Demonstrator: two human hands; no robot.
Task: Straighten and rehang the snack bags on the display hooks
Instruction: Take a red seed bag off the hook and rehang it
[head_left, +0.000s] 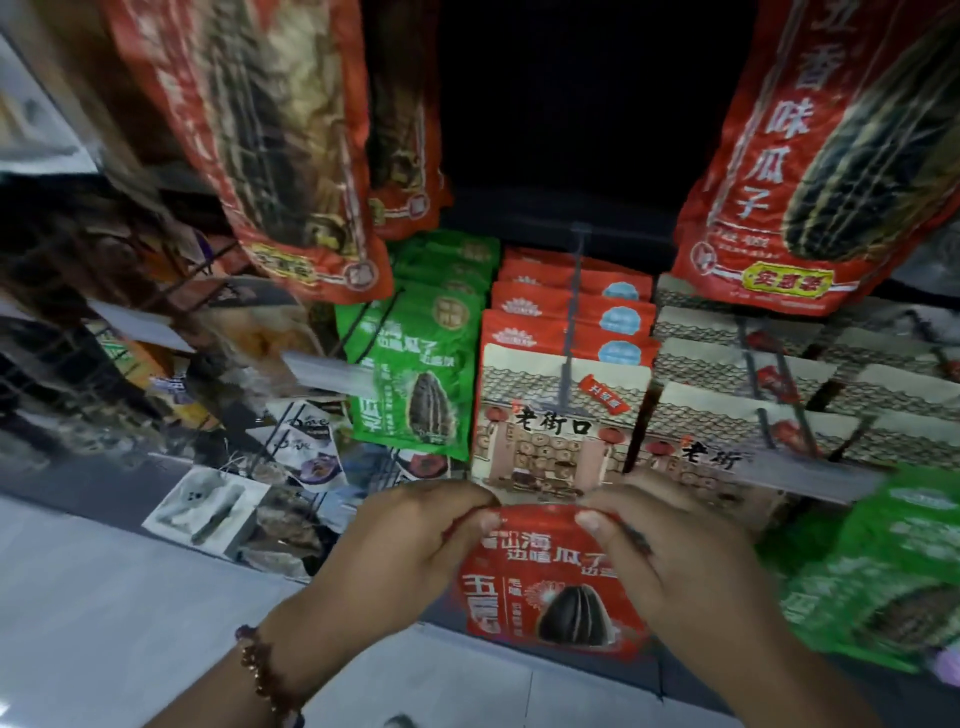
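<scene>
hands: left hand (410, 545) and right hand (670, 551) each pinch a top corner of the red snack bag (550, 587) | where: low, in front of the hooks (574, 301) | done: many bags hang neatly | left: this bag is not on a hook yet

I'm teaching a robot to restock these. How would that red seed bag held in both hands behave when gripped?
The red seed bag is probably floppy: its top edge curves between the left hand and right hand. The glossy film looks slippery. It seems light, since the fingers pinch only its top corners.
</scene>
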